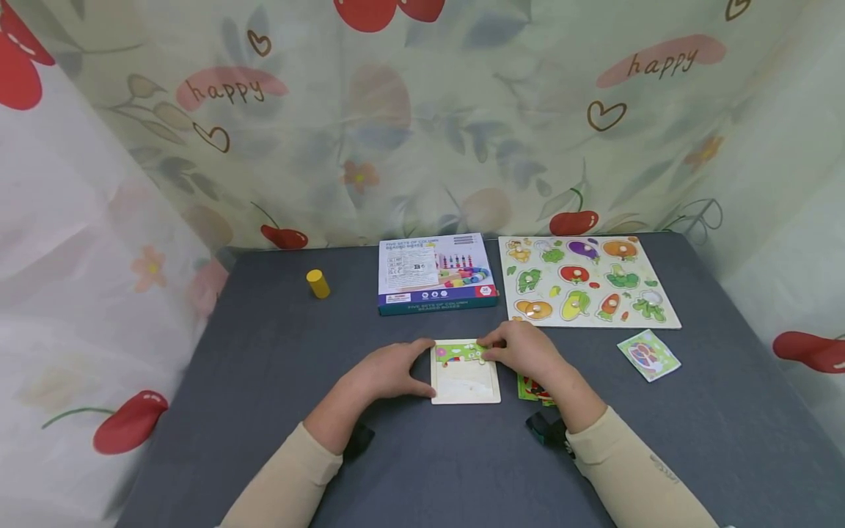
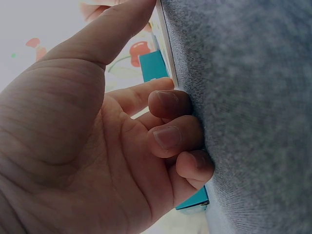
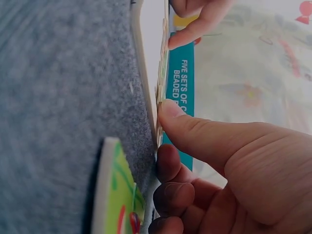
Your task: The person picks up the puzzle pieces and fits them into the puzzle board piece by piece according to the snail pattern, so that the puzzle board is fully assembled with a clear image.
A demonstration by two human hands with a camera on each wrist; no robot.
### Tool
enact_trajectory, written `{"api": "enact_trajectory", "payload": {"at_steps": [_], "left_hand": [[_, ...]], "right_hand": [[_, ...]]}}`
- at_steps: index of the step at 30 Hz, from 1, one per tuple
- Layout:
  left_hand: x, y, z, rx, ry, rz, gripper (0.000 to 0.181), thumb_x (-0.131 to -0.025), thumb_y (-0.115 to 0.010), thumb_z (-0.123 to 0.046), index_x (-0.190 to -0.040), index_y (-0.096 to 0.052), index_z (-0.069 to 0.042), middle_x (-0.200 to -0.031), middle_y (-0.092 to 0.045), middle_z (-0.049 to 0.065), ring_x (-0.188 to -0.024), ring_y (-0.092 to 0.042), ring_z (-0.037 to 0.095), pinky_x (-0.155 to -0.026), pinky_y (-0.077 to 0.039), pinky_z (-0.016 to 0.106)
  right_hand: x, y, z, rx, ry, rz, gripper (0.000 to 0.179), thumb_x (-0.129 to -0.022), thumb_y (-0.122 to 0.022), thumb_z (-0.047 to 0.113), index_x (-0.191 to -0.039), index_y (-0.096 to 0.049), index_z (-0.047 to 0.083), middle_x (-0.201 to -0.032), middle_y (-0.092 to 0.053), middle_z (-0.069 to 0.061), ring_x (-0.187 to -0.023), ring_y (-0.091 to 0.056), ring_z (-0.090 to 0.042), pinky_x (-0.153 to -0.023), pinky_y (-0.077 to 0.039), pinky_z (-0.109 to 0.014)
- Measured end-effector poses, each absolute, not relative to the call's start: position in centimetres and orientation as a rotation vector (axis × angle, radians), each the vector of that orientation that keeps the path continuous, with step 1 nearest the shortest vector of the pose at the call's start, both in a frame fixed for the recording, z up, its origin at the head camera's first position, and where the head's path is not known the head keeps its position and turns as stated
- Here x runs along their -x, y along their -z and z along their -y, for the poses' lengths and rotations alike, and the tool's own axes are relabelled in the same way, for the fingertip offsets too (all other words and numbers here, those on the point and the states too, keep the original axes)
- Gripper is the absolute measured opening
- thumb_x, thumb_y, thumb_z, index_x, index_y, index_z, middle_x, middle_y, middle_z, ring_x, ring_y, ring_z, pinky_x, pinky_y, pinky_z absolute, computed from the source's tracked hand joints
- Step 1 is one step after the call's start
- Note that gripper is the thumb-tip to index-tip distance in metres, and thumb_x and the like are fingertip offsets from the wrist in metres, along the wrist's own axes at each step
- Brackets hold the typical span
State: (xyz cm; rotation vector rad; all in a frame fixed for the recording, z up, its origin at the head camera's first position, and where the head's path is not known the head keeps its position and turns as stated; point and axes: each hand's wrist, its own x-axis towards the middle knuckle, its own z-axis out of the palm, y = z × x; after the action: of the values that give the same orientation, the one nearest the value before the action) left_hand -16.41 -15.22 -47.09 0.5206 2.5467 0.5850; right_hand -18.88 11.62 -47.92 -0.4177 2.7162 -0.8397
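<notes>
A small puzzle tray (image 1: pixel 465 385) with a pale wooden rim lies on the table. Green picture pieces (image 1: pixel 455 353) form a strip along its far side. My left hand (image 1: pixel 389 370) rests at the tray's left edge, forefinger near the far corner and thumb near the front one; its other fingers curl down to the cloth. My right hand (image 1: pixel 524 348) pinches a puzzle piece at the strip's right end, with the thumb tip pressed on it in the right wrist view. Under the right wrist lie green and red puzzle pieces (image 1: pixel 532 389), partly hidden by that arm.
Behind the tray lies a boxed set (image 1: pixel 436 275) with printed pictures. To its right is a white vegetable puzzle board (image 1: pixel 587 282). A small square picture puzzle (image 1: pixel 649 356) lies at the right, and a yellow cylinder (image 1: pixel 318 284) stands at the far left. Printed curtains surround the table.
</notes>
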Motion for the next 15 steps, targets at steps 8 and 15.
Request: {"api": "enact_trajectory", "payload": {"at_steps": [8, 15], "left_hand": [[16.24, 46.91, 15.22, -0.508, -0.586, -2.549, 0.089, -0.084, -0.082, -0.051, -0.156, -0.043, -0.018, -0.149, -0.054, 0.008, -0.122, -0.054, 0.026, -0.107, -0.043, 0.051], [16.27, 46.84, 15.25, -0.506, -0.587, -2.546, 0.089, -0.084, -0.083, -0.051, -0.156, -0.043, -0.019, -0.149, -0.054, 0.008, -0.123, -0.054, 0.026, -0.107, -0.043, 0.051]], "right_hand": [[18.9, 48.21, -11.6, 0.426, 0.818, -2.738, 0.029, -0.088, -0.083, 0.027, -0.115, -0.081, 0.016, -0.1, -0.073, 0.001, -0.085, -0.061, -0.015, -0.067, -0.049, -0.032], [18.88, 48.08, -11.59, 0.463, 0.781, -2.745, 0.029, -0.088, -0.084, 0.027, -0.115, -0.081, 0.017, -0.088, -0.066, 0.004, -0.076, -0.055, -0.013, -0.062, -0.046, -0.032]]}}
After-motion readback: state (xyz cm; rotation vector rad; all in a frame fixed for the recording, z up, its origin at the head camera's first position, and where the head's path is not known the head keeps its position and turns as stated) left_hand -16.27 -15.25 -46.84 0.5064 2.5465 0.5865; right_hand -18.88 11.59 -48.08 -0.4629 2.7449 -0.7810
